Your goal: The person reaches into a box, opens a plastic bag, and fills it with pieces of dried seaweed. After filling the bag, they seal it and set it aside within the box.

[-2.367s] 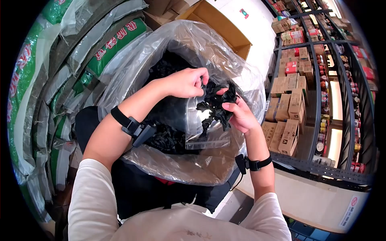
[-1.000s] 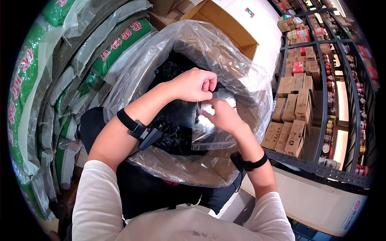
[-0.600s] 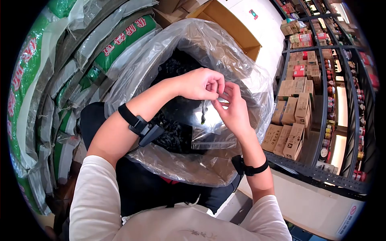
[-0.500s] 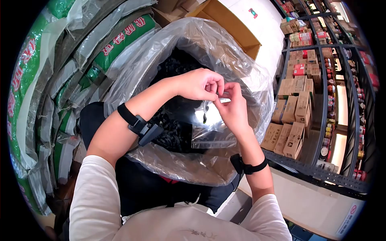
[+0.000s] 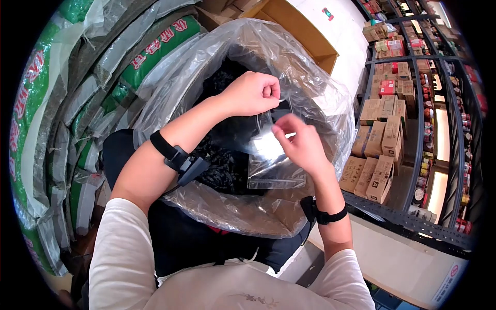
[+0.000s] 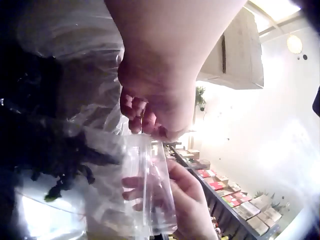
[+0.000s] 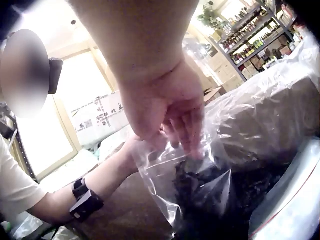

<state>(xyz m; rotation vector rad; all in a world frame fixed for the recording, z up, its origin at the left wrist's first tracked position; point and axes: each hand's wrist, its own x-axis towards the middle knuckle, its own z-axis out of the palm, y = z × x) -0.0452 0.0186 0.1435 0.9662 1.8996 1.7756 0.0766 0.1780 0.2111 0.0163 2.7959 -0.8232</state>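
My left hand (image 5: 254, 94) pinches the top edge of a clear plastic bag (image 6: 159, 200), which hangs below it. Dark crinkled pieces of dried black fungus (image 6: 75, 167) show through the plastic. Just right of the left hand, my right hand (image 5: 302, 143) is beside the bag's mouth; in the left wrist view its fingers (image 6: 135, 194) show through the clear film. The right wrist view has those fingers reaching down, fairly straight, along the bag. A flat zip bag (image 5: 279, 178) with a bright glare lies under the hands, over more black fungus (image 5: 227, 170).
A large carton lined with a clear plastic liner (image 5: 243, 219) surrounds the work, in front of the knees. Green-and-white sacks (image 5: 160, 49) are stacked at left. An open cardboard box (image 5: 297, 28) stands behind. Shelves with small cartons (image 5: 382, 134) and jars run along the right.
The right hand held a clump of black fungus at first; the clump has since left it. Lately the right hand has moved slightly down, away from the left, which has risen a little.
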